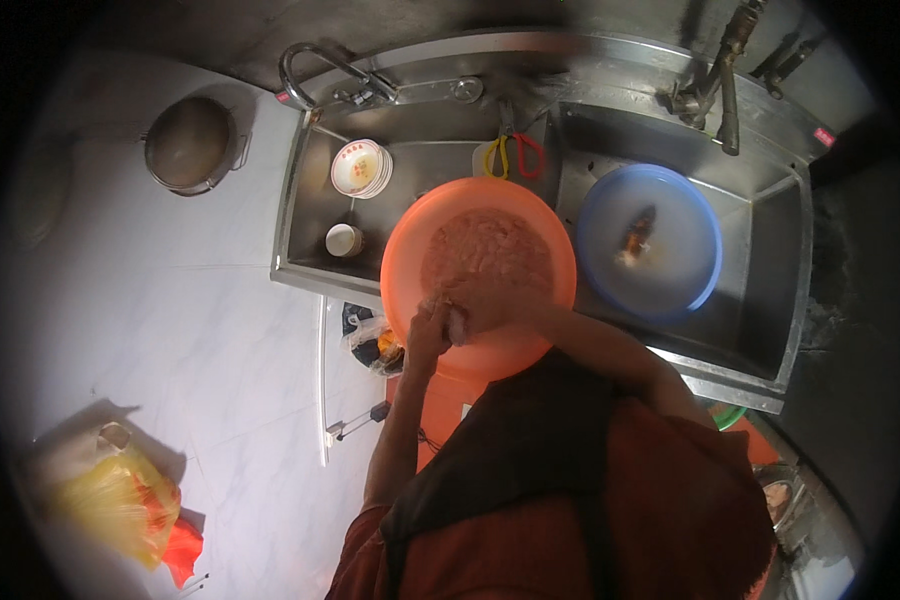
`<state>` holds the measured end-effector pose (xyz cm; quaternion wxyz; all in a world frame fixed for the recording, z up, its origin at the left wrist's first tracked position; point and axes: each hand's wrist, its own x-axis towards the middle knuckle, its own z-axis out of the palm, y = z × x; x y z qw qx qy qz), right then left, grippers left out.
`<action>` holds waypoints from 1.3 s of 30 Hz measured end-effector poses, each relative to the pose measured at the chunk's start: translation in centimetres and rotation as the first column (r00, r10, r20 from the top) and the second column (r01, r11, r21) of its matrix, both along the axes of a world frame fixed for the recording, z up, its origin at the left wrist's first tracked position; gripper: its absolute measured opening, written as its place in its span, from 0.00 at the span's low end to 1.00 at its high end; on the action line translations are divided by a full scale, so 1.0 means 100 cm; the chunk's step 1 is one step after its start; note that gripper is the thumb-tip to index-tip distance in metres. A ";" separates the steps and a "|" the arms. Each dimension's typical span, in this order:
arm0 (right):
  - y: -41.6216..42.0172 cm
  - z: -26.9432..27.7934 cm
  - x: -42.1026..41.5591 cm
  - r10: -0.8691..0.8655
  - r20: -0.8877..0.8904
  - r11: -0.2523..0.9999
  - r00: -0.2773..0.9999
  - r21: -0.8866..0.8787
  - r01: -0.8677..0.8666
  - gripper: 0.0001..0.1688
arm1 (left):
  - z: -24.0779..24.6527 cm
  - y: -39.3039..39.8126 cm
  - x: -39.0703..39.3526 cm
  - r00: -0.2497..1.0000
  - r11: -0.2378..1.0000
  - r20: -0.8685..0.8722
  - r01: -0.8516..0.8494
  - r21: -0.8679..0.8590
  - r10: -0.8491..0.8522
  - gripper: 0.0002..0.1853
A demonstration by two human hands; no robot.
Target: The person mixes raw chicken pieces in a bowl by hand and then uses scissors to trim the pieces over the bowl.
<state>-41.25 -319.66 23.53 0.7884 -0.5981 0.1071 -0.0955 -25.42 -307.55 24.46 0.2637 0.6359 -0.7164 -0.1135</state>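
Observation:
An orange plastic basin (478,196) stands before me across the sink's divider, with a mass of pale pink, wet pieces (495,244), seemingly raw meat, inside. My left hand (429,330) is at the basin's lower left, its fingers closed around a pale piece (457,326) that pokes out. Close beside it, my right hand (487,300) reaches in from the right over the meat; its fingers are blurred and partly hidden, so their grip cannot be told.
A blue basin (709,225) of cloudy water with a brown object (637,232) is in the right sink. Stacked bowls (361,169), a white cup (343,240) and scissors (514,154) are at the left sink. A faucet (729,97) overhangs the right sink. A strainer or pot (189,144) stands left.

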 end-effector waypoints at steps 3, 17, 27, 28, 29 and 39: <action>0.001 0.004 0.008 0.050 -0.008 0.980 0.999 -0.194 -0.051 0.12 | 0.044 -0.004 -0.023 0.380 0.699 -0.626 -0.085 0.710 0.681 0.17; -0.004 -0.053 0.063 -0.148 -0.167 0.694 0.975 -0.719 -0.018 0.10 | -0.004 0.028 0.011 0.658 0.807 -0.520 -0.240 0.540 0.544 0.15; 0.016 -0.029 0.048 -0.276 0.237 0.545 0.932 -0.760 0.355 0.03 | 0.055 0.009 -0.023 0.410 0.726 -0.609 -0.249 0.642 0.679 0.13; 0.017 -0.027 0.048 -0.234 0.124 0.649 0.964 -0.719 0.250 0.04 | 0.055 0.010 -0.025 0.403 0.729 -0.614 -0.268 0.630 0.679 0.13; 0.018 -0.033 0.050 -0.223 0.062 0.778 0.973 -0.590 0.216 0.04 | 0.055 0.010 -0.027 0.396 0.732 -0.619 -0.288 0.618 0.678 0.13; -0.008 -0.058 0.050 -0.119 0.245 0.159 0.962 -0.952 0.262 0.10 | 0.062 0.023 -0.014 0.470 0.718 -0.557 -0.307 0.624 0.685 0.12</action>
